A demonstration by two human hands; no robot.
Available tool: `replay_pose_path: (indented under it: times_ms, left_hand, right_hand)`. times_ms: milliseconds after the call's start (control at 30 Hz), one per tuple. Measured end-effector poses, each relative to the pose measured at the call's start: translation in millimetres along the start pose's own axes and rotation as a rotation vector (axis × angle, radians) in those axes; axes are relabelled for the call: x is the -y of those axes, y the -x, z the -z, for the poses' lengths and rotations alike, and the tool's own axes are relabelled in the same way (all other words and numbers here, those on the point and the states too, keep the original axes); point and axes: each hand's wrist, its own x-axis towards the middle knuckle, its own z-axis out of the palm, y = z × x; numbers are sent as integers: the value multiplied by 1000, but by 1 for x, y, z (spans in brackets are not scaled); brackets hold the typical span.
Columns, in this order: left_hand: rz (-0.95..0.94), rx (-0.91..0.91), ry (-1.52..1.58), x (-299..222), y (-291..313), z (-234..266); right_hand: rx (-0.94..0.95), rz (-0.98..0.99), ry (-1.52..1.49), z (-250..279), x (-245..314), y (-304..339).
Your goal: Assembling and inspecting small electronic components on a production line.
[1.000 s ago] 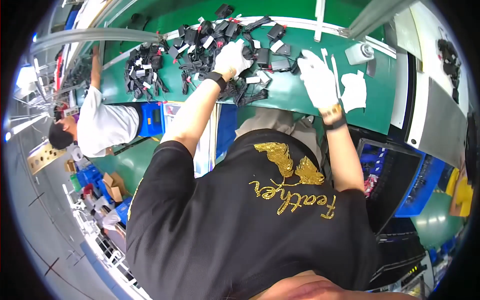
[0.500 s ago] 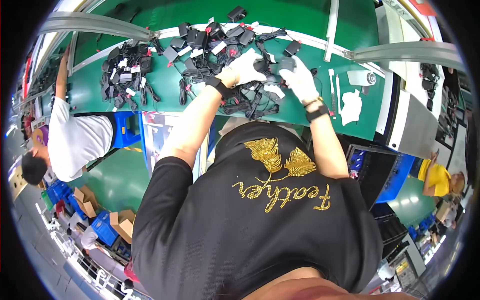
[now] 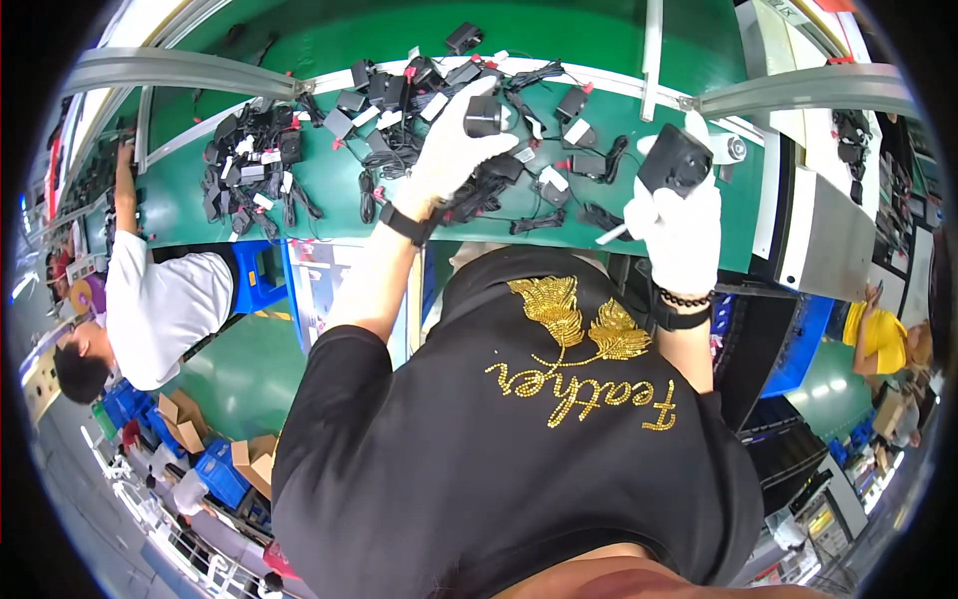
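Observation:
My right hand (image 3: 684,230), in a white glove, holds up a boxy black camera-like device (image 3: 677,160) with a round lens-like part, over the right of the green bench (image 3: 339,205). Above the heap of black cabled devices (image 3: 394,100), my left hand (image 3: 449,150), also gloved, has its thumb and fingers curled round a black device with a rounded body (image 3: 484,115). Several black devices with coiled cables and white labels (image 3: 587,165) lie between the hands. A thin white stick (image 3: 611,235) shows beside my right hand; the rest of it is hidden.
A second heap of black cabled devices (image 3: 249,165) lies at the left. Metal frame bars (image 3: 190,72) cross over the bench. A white cylindrical device (image 3: 733,149) is at the right. A person in white (image 3: 175,299) sits at the left, beside a blue stool (image 3: 261,282).
My right hand has moved right and nearer, with the camera-like device now raised in it. The left hand has shifted left, its fingers round a black device.

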Motion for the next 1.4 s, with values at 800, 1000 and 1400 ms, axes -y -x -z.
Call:
replay_pose_path:
  times_ms: [800,1000,1400]
  left_hand:
    - [244,106,1131,-85,58,-80]
    - [175,178,1133,-84,60,-89]
    - [342,149,1210,-78,55,-87]
  right_hand:
    - [39,-212,-1080,-9,44,19]
    - [53,-223,-1072,-1,41,20]
    - [189,-423,-1190,3,23,27]
